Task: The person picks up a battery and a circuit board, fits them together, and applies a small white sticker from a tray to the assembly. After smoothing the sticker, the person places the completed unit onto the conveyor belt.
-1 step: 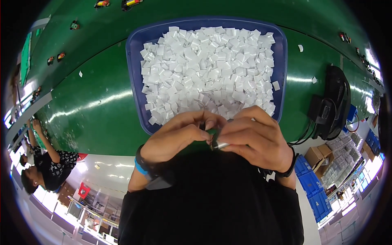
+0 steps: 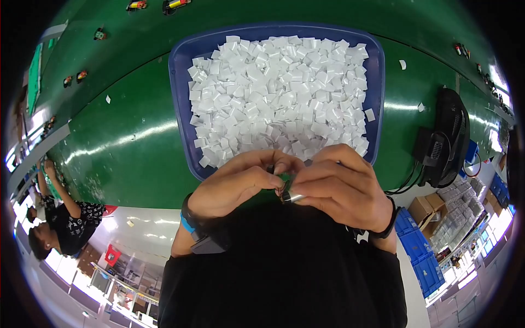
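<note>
Close in front of my body, above the near rim of a dark blue tub (image 2: 180,109), both hands are closed around a small assembly. My left hand (image 2: 232,183) pinches a small green part with thin wires (image 2: 285,178) between thumb and fingers; a dark bit shows by the fingertips. My right hand (image 2: 344,186) grips a small silver cylinder (image 2: 296,197) beside the wires, its fingers bent over it. Fingers hide much of the assembly. Small white film squares (image 2: 279,87) heap up inside the tub, beyond my hands.
The tub stands on a green table (image 2: 126,136). At the right lie a black mesh device (image 2: 451,136) and its cables. Small wired parts (image 2: 176,5) lie along the far side. A person (image 2: 68,224) works at the left. Blue crates (image 2: 418,251) stand at lower right.
The silver cylinder and my right fingers have shifted slightly left, closer to the wires. My left hand keeps nearly the same place.
</note>
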Demonstrator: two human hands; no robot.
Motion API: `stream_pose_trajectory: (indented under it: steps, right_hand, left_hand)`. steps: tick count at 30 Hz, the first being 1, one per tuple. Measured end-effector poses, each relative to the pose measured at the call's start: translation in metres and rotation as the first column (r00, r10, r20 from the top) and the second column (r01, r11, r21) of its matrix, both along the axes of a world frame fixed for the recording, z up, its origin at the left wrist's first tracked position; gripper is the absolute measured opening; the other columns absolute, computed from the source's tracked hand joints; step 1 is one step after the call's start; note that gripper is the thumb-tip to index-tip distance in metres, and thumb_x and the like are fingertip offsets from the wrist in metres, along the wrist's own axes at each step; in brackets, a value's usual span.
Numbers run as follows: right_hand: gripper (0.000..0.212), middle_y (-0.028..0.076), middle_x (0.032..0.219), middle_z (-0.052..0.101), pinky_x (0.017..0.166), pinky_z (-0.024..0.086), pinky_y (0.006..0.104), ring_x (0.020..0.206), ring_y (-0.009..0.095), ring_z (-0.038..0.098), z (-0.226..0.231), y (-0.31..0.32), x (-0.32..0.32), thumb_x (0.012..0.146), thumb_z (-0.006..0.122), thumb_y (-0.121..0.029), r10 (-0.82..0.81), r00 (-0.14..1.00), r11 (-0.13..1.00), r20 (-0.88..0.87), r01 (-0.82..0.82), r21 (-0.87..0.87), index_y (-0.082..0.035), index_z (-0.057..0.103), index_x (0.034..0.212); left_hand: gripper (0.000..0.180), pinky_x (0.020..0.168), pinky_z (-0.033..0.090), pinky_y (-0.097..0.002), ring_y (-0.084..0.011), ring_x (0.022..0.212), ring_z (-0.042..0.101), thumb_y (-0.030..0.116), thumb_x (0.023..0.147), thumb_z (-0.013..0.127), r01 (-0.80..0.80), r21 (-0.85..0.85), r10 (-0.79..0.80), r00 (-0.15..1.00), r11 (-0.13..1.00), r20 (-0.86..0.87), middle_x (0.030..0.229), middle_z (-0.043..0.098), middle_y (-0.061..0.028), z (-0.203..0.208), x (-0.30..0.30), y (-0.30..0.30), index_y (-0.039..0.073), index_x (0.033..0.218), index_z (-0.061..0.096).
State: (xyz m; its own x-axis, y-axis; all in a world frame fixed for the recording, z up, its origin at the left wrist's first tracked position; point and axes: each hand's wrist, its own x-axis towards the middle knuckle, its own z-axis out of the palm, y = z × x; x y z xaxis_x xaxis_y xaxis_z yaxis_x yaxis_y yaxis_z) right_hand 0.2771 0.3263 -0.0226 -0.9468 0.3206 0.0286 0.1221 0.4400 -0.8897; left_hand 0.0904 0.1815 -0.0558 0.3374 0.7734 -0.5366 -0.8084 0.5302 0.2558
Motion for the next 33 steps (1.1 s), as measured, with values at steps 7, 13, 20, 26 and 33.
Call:
stream_pose_trajectory:
  steps: [7, 13, 20, 26, 33]
  right_hand:
    - [0.029, 0.005, 0.099, 0.072, 0.076, 0.055, 0.0369, 0.094, 0.024, 0.065, 0.002, -0.004, -0.001, 0.068, 0.083, -0.006, 0.013, 0.995, 0.988, -0.098, 0.002, 0.153, -0.003, 0.073, 0.095]
    - [0.028, 0.007, 0.101, 0.076, 0.072, 0.058, 0.037, 0.092, 0.026, 0.066, 0.003, -0.007, 0.0, 0.071, 0.086, -0.006, 0.015, 0.995, 0.98, -0.1, 0.006, 0.199, -0.004, 0.073, 0.096]
    - [0.027, 0.009, 0.103, 0.076, 0.074, 0.062, 0.0387, 0.095, 0.026, 0.066, 0.014, -0.012, -0.005, 0.073, 0.084, -0.005, 0.035, 0.995, 0.911, -0.091, 0.006, 0.412, -0.003, 0.075, 0.099]
    - [0.027, 0.01, 0.106, 0.075, 0.08, 0.064, 0.0409, 0.1, 0.026, 0.064, 0.014, -0.01, -0.003, 0.074, 0.083, -0.005, 0.024, 0.998, 0.874, -0.063, 0.01, 0.486, -0.002, 0.077, 0.1]
    - [0.028, 0.01, 0.102, 0.073, 0.072, 0.062, 0.0368, 0.093, 0.024, 0.063, 0.008, -0.009, -0.006, 0.068, 0.079, -0.005, 0.058, 0.992, 0.853, -0.11, 0.008, 0.523, -0.001, 0.078, 0.095]
  left_hand:
    - [0.027, 0.095, 0.046, -0.0299, -0.0151, 0.105, 0.059, 0.006, 0.093, 0.05, 0.051, -0.041, -0.056, 0.99, 0.998, -0.126, 0.118, 0.064, -0.0125, 0.001, 0.001, 0.005, -0.004, 0.117, 0.059]
    - [0.026, 0.082, 0.05, -0.0243, -0.0113, 0.096, 0.062, 0.002, 0.096, 0.054, 0.194, -0.036, -0.193, 0.908, 0.98, -0.372, 0.113, 0.067, -0.0098, 0.019, -0.013, 0.007, -0.003, 0.12, 0.062]
    - [0.026, 0.072, 0.051, -0.0258, -0.0089, 0.093, 0.065, 0.002, 0.092, 0.064, 0.225, 0.088, -0.111, 0.74, 0.97, -0.664, 0.104, 0.069, -0.0015, 0.013, -0.007, -0.001, 0.004, 0.118, 0.066]
    - [0.03, 0.081, 0.053, -0.0262, -0.01, 0.097, 0.065, 0.0, 0.09, 0.065, 0.182, 0.084, -0.09, 0.772, 0.98, -0.629, 0.107, 0.069, -0.0004, 0.018, -0.005, -0.002, 0.006, 0.119, 0.066]
    - [0.033, 0.087, 0.054, -0.0268, -0.0112, 0.104, 0.064, -0.002, 0.089, 0.066, 0.159, 0.096, -0.062, 0.77, 0.983, -0.635, 0.112, 0.067, -0.0019, 0.018, -0.007, -0.007, 0.005, 0.121, 0.065]
